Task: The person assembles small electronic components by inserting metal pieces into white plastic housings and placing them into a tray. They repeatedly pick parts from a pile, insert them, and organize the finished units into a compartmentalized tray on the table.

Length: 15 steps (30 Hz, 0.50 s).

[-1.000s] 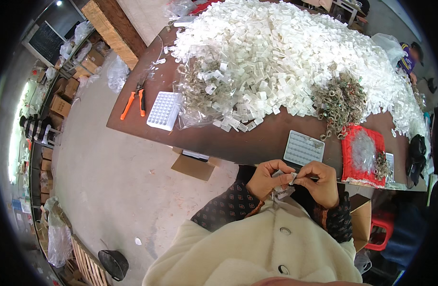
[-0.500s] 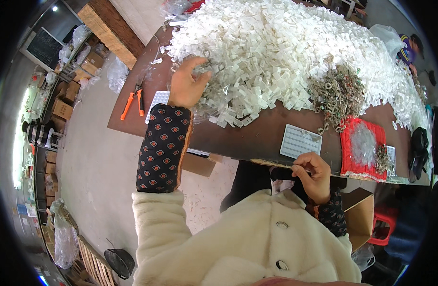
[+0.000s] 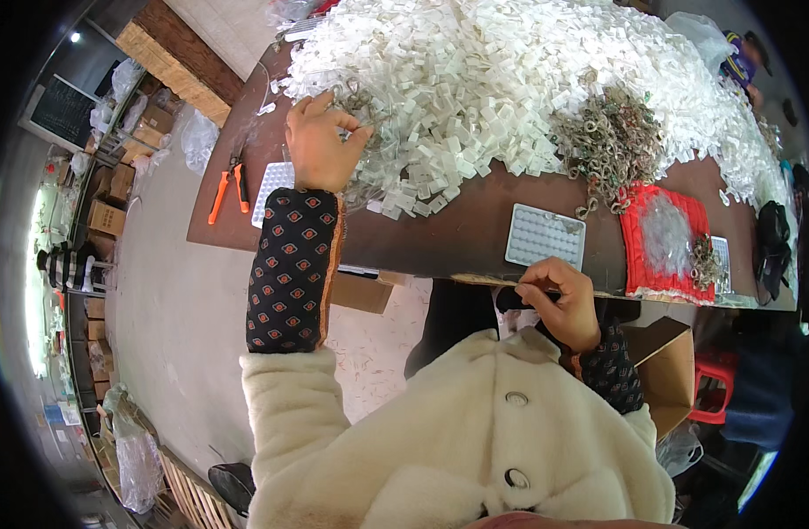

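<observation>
My left hand (image 3: pixel 321 145) is over the left edge of a big pile of small clear and white plastic pieces (image 3: pixel 475 97). Its fingers are curved and apart, close to a cluster of small greyish rings (image 3: pixel 359 104); nothing shows held. Low in front of my coat, at the table's near edge, my right hand (image 3: pixel 561 304) is closed in a pinch. What its fingertips hold, if anything, is too small to make out. Just beyond it lies a pale tray with rows of small hollows (image 3: pixel 545 236).
Orange-handled pliers (image 3: pixel 228 189) and another pale tray (image 3: pixel 272 189) lie on the brown table (image 3: pixel 404 247) at left. Right of centre are a heap of metallic rings (image 3: pixel 612 141) and a red cloth (image 3: pixel 644 278) bearing clear plastic. A cardboard box (image 3: pixel 664 361) stands below the table.
The whole view has shifted slightly. My left hand stays by the greyish rings, its thumb and forefinger nearer each other. My right hand keeps its pinch near the table edge.
</observation>
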Tool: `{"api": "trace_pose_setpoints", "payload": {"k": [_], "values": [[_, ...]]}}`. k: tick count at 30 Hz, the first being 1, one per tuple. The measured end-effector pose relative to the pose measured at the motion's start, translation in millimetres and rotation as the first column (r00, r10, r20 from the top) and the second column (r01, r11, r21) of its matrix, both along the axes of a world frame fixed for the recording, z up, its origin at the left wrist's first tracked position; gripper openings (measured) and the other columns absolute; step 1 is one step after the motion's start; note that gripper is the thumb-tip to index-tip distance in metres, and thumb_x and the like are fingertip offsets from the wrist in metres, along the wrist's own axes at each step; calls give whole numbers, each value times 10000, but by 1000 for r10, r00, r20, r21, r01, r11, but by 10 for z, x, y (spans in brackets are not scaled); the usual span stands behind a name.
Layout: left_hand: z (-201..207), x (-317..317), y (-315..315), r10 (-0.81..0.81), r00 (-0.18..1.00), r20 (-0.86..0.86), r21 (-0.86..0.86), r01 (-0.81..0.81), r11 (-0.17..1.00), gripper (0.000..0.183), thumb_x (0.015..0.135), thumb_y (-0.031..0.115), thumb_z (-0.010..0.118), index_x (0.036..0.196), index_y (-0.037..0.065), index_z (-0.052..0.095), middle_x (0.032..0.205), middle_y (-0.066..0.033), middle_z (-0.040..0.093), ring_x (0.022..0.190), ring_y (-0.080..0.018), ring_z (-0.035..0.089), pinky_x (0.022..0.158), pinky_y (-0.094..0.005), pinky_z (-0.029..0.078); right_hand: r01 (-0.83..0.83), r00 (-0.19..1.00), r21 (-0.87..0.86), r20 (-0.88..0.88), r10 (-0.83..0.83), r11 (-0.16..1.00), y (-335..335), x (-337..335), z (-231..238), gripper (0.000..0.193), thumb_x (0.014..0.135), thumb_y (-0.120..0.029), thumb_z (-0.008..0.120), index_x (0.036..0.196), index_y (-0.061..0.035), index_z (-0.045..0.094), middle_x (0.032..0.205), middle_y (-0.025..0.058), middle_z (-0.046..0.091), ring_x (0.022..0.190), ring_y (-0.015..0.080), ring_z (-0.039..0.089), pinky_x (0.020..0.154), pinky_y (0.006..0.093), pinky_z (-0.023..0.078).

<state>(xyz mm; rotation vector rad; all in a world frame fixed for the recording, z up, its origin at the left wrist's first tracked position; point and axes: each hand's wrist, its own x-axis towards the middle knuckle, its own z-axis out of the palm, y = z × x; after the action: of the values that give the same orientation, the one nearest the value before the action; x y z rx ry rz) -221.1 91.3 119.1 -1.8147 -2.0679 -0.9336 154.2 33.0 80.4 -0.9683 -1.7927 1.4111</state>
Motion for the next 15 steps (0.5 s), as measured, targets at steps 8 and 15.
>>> {"api": "trace_pose_setpoints", "payload": {"k": [8,15], "values": [[-44,26,-159,157,972,-174,151,-131,980,87,717,155,693,672,86,665,1226,-116,646,1180,-359,494,967,-520,387,-120,992,383,90,92,916,401,-427,334,86,873,-21,690,939,-2,638,817,68,631,686,126,603,645,267,496],[-171,-112,-166,-115,992,-49,51,117,992,351,784,174,678,1104,43,618,1216,-170,608,1197,-400,498,985,-503,412,52,964,352,227,-139,935,1273,-2026,299,525,823,-441,731,1017,31,607,936,229,677,876,365,676,791,422,526]]}}
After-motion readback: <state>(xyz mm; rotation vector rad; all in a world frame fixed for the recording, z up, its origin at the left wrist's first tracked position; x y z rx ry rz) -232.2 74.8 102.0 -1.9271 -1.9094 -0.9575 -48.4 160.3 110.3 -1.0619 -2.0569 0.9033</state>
